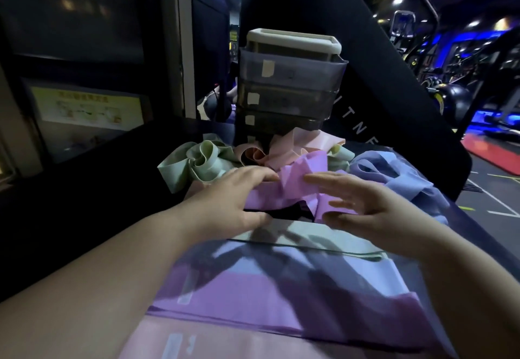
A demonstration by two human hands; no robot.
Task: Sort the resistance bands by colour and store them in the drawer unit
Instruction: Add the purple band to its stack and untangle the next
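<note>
A crumpled purple band (295,187) lies in the middle of the dark table. My left hand (233,192) rests on its left part with fingers stretched forward. My right hand (363,206) lies on its right part, fingers straight and pointing left. Behind it sit a bunched green band (194,164), a pink band (284,147) and a blue band (399,173). The smoky drawer unit (289,88) with a cream top stands at the back, its drawers pushed in. Close to me lie open drawers holding flat green (323,239), blue, purple (253,299) and pink (213,339) bands.
A black padded seat back (337,20) rises behind the drawer unit. A yellow poster (87,108) hangs on the wall at left. Gym machines and a red mat (492,153) fill the floor at right, beyond the table's right edge.
</note>
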